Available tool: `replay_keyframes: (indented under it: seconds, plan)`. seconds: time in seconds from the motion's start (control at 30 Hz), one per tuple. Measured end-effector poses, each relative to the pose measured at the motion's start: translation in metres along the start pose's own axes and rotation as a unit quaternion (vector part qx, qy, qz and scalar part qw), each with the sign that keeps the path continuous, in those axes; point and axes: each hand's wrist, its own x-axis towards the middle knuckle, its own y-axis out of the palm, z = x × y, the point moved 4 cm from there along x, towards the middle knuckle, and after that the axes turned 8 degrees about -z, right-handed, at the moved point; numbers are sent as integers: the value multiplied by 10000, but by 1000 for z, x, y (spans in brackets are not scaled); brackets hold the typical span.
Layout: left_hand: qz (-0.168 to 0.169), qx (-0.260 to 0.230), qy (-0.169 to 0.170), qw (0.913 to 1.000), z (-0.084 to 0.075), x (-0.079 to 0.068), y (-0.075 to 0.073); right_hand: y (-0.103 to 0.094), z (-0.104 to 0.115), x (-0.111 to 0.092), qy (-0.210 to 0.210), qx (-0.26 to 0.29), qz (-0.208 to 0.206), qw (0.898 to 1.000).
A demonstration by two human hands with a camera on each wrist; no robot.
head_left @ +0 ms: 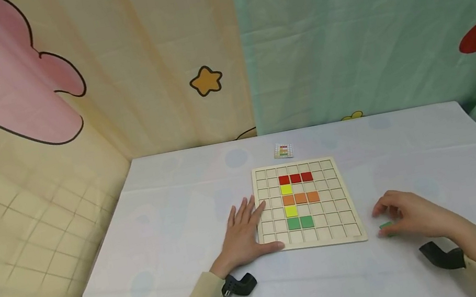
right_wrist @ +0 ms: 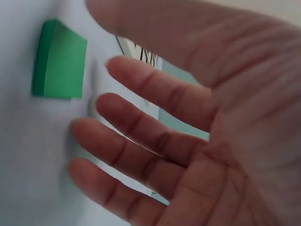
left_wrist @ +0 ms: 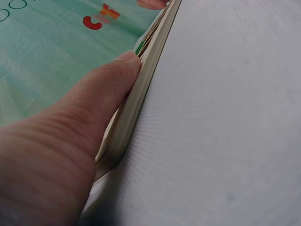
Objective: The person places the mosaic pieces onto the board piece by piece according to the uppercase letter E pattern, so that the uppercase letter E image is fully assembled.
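A pale wooden grid board (head_left: 334, 231) lies on the table with coloured square tiles in it: a red row, an orange row, two yellow tiles (head_left: 291, 211) and two green tiles (head_left: 307, 222). My left hand (head_left: 242, 235) rests with spread fingers on the board's left edge, its thumb along the near edge, as the left wrist view shows too. To the right of the board, my right hand (head_left: 414, 215) hovers over a loose green tile (right_wrist: 66, 63). In the right wrist view its fingers are loosely bent around the tile's side, with a gap between thumb and fingertips.
Behind the board lies a small pattern card (head_left: 283, 150) printed with a coloured grid. A white cloth covers the table (head_left: 172, 208). Printed curtains (head_left: 344, 45) hang along the far side and both flanks. Black wrist mounts (head_left: 443, 255) sit at both sleeves.
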Motion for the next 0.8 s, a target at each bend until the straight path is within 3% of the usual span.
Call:
replay_keyframes:
  seconds: [0.13,0.23,0.33,0.63,0.8]
  plan:
    - [-1,14,15,10000,-1,0,-1,0,-5,-3,112,134,430,9989]
    - [-23,4,43,10000,-2,0,-3,-1,-7,-4,-54,319,550,9980]
    - [-28,-31,53,10000,-2,0,-4,0,-7,-4,-216,426,498,9976]
    - [-47,-28,51,10000,-2,0,-2,3,-9,-1,-76,330,123,9994]
    - [-51,-59,42,10000,-2,-1,-1,3,-9,0,-253,499,26,9984]
